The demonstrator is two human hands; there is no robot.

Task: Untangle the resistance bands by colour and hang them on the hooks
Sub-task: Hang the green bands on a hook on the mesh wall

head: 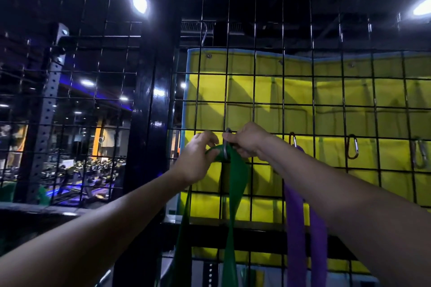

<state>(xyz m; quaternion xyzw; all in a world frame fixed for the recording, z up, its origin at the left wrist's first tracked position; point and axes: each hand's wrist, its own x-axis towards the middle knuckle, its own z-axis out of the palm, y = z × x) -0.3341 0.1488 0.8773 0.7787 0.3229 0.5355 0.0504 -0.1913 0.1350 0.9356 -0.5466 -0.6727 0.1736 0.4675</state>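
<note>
A green resistance band [235,184] hangs down from a grey carabiner hook [226,147] clipped to the black wire grid [283,91]. My left hand [198,158] pinches the band's top fold just left of that hook. My right hand [247,141] grips the hook from the right, fingers curled on its upper part. A purple band [296,228] hangs from a red carabiner [292,139] one cell to the right, partly hidden behind my right forearm.
Two more carabiners hang on the grid further right, a red one [352,147] and a grey one [419,154], both bare. A yellow padded mat [326,91] stands behind the grid. A thick black post [151,112] borders the panel on the left.
</note>
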